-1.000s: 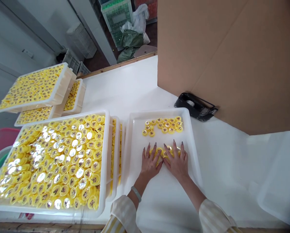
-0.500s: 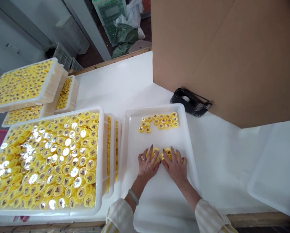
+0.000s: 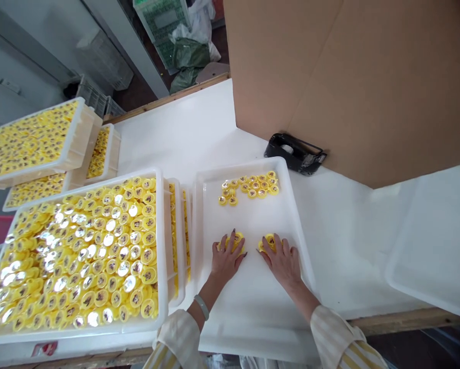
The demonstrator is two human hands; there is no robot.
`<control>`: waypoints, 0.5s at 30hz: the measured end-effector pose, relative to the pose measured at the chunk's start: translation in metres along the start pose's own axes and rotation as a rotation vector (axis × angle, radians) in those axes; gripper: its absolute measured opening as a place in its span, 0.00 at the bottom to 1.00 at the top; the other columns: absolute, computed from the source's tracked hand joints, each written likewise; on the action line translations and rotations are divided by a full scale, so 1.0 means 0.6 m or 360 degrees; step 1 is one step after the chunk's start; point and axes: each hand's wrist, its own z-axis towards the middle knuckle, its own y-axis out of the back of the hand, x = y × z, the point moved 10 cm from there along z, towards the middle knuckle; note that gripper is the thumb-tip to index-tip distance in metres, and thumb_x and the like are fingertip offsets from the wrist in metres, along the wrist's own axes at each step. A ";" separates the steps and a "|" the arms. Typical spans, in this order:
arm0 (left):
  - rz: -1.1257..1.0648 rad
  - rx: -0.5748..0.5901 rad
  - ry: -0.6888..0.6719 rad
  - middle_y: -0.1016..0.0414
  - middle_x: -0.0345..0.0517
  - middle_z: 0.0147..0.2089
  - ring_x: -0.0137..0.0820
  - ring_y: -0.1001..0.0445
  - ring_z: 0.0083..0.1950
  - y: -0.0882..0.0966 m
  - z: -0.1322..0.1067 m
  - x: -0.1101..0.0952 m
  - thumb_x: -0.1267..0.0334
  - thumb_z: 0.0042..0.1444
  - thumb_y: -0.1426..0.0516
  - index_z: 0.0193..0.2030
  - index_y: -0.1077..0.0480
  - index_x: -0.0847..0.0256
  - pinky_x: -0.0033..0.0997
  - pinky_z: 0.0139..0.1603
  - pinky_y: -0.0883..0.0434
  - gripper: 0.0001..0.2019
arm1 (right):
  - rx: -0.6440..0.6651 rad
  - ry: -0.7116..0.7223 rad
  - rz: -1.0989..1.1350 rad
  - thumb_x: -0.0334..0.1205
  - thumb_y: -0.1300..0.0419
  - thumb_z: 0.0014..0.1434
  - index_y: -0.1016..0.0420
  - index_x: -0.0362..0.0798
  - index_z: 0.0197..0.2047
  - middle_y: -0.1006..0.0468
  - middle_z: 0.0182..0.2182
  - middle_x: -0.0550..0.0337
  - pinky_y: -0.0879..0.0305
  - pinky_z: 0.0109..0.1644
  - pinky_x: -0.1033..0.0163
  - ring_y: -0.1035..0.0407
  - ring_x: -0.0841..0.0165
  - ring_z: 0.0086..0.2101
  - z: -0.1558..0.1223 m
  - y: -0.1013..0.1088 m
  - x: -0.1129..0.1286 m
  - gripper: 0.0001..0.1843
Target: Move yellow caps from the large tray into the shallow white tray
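Observation:
My left hand [image 3: 226, 260] lies palm down in a shallow white tray [image 3: 219, 218], fingers spread over a few yellow round pieces [image 3: 238, 237] with a small picture on top. To its right, my right hand [image 3: 285, 262] rests in the same way, fingers apart on other yellow round pieces [image 3: 270, 239]. The fingers partly hide both groups, so I cannot tell how many lie under them. A gap of bare tray separates the hands. Further up the tray sits a loose cluster of similar yellow pieces [image 3: 261, 193].
At the left stands a large tray [image 3: 161, 246] full of yellow pieces, stacked on others. Behind it are more filled trays [image 3: 74, 138]. A black tape dispenser [image 3: 297, 154] lies beyond my tray, against a big cardboard box [image 3: 330, 92]. A translucent white tray [image 3: 437, 246] is at the right.
My hands have moved apart; the left has slid leftward, with yellow pieces still under its fingers. The whole view has shifted slightly. The far cluster looks the same.

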 end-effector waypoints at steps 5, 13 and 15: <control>0.0038 0.0102 -0.0014 0.33 0.53 0.64 0.48 0.32 0.54 -0.021 0.002 0.011 0.52 0.66 0.52 0.63 0.37 0.45 0.48 0.46 0.34 0.20 | 0.0036 0.0027 0.0027 0.49 0.49 0.67 0.29 0.52 0.55 0.28 0.49 0.45 0.49 0.35 0.58 0.38 0.55 0.45 -0.017 -0.012 0.003 0.18; -0.0046 0.0196 0.0012 0.33 0.59 0.62 0.47 0.30 0.52 -0.027 0.025 0.036 0.58 0.66 0.51 0.58 0.33 0.52 0.39 0.38 0.29 0.16 | 0.0082 0.0200 0.0121 0.53 0.51 0.68 0.31 0.53 0.56 0.29 0.51 0.46 0.46 0.34 0.62 0.38 0.59 0.46 0.005 -0.037 0.022 0.20; -0.0051 0.0191 0.0043 0.33 0.61 0.61 0.47 0.30 0.51 -0.013 0.027 0.031 0.59 0.66 0.50 0.58 0.32 0.55 0.38 0.36 0.29 0.16 | 0.0025 0.0292 0.0187 0.53 0.51 0.68 0.29 0.54 0.55 0.28 0.51 0.48 0.45 0.34 0.62 0.37 0.60 0.46 0.011 -0.027 0.035 0.20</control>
